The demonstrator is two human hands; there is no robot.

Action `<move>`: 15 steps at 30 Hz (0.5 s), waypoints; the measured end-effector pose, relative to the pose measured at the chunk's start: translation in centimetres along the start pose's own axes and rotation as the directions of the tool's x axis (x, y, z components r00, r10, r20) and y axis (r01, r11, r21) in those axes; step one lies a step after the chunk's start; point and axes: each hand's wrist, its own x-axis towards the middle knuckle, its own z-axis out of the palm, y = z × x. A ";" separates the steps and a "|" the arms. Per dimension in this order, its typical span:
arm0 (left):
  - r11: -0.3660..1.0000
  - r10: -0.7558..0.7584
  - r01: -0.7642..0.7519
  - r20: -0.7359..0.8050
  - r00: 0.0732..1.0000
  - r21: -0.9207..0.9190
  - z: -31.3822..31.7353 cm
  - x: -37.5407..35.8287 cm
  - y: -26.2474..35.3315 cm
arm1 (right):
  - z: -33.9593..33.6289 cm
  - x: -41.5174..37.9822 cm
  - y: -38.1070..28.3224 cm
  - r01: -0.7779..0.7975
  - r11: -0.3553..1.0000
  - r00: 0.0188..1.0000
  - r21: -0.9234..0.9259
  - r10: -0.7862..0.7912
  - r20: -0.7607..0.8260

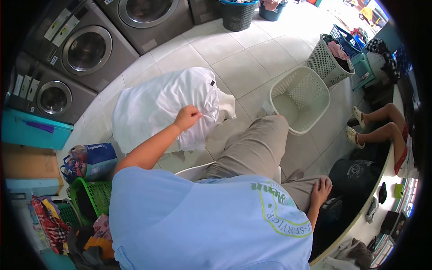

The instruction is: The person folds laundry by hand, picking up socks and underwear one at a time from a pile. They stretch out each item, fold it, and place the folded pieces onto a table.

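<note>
My left hand [187, 118] reaches over a white garment [155, 105] with its fingers closed and pressed together on the fabric near one edge. The cloth is spread over a support that is mostly hidden under it. A small black tag shows at its far right corner, and an off-white piece sticks out beside it. My right hand [321, 189] lies with fingers stretched over my bent knee, holding nothing. In front of my legs a white laundry basket [300, 99] stands with nothing visible inside.
Washing machines [87, 49] line the left wall. A blue bag [96, 157] and a green basket [94, 193] sit at my left. Baskets with clothes, such as a white one [330, 60] and a dark one [238, 15], stand farther off. A person's legs [380, 123] hang at the right bench.
</note>
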 end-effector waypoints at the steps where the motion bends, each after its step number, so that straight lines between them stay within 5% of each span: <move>1: 0.993 -0.080 0.075 -0.052 0.995 -0.093 -0.5 0.2 -0.3 | 0.2 0.0 0.8 0.061 0.998 0.997 0.033 -0.060 -0.052; 5: 0.949 -0.242 0.188 -0.203 0.949 -0.252 -4.2 2.3 -1.8 | 0.0 1.3 2.6 0.215 0.975 0.977 -0.050 -0.215 0.006; 7: 0.994 0.047 -0.083 -0.390 0.920 -0.074 -6.6 3.9 3.8 | -2.7 3.5 -0.2 0.068 0.964 0.928 0.256 -0.155 0.340; 10: 0.909 0.351 -0.396 -0.273 0.895 -0.128 -5.7 4.9 15.3 | -7.2 4.5 -11.7 0.012 0.691 0.888 0.722 -0.340 0.311; 12: 0.812 0.539 -0.552 -0.119 0.834 -0.189 -4.1 2.6 23.5 | -12.0 2.4 -22.0 0.038 0.576 0.820 0.817 -0.485 0.304; 13: 0.599 0.730 -0.737 -0.164 0.663 -0.314 -2.4 1.6 26.2 | -13.5 1.7 -25.5 0.057 0.543 0.767 0.838 -0.561 0.311; 14: 0.347 0.910 -0.901 -0.139 0.390 -0.260 -1.9 0.5 29.2 | -14.0 1.7 -28.0 0.067 0.540 0.769 0.839 -0.563 0.301; 15: 0.348 0.905 -0.810 -0.054 0.421 -0.472 0.0 -1.0 30.5 | -14.4 1.9 -29.9 -0.003 0.621 0.761 0.784 -0.507 0.405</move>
